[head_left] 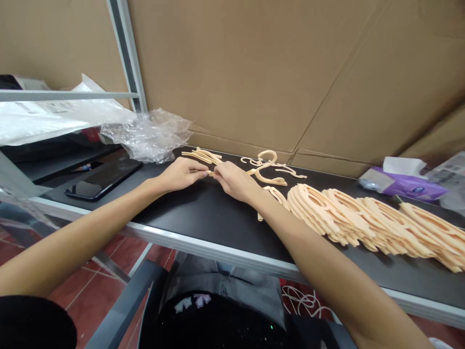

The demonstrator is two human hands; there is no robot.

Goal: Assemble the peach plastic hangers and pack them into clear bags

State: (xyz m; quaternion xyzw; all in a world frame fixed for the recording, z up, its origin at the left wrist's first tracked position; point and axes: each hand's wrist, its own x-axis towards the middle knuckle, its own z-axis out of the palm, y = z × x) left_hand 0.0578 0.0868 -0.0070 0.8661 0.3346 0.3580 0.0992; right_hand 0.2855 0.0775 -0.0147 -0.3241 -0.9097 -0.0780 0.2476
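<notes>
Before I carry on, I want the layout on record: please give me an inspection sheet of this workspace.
Surface: black tabletop.
Work pieces: small peach piece, mostly hidden; loose strips; hook-shaped piece; overlapping stacked pieces at right.
Clutter: clear plastic wrap and flat black device on the left; purple tissue pack on the right.
Hands: left hand and right hand close together, both apparently pinching the small peach piece.
Cables: loose white cord below the tabletop.
Surroundings: cardboard behind; red tiled floor below.
</notes>
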